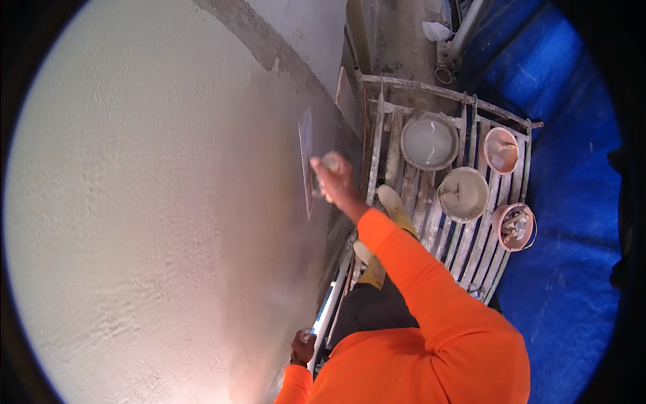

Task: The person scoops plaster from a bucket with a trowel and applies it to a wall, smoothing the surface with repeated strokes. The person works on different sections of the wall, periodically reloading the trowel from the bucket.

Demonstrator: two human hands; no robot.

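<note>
My right hand (334,178) is closed around the handle of a plastering trowel (306,145). The trowel's long flat blade stands on edge, seen nearly side-on, close against the plastered wall (155,175); whether it touches is hard to tell. Damp, darker plaster covers the wall around the blade, while farther left the surface is paler and rough. Low in the view, my left hand (303,347) is closed near the wall, beside a white bar (328,308). A small pale bit shows at its fingers, but what it holds is not clear.
I stand on a slatted scaffold platform (464,252). On it are a round basin of greyish liquid (429,143), a bucket of plaster (463,195), a pink bucket (501,151) and another with rubble (514,227). A railing (447,89) closes the far end; blue sheeting (565,202) hangs right.
</note>
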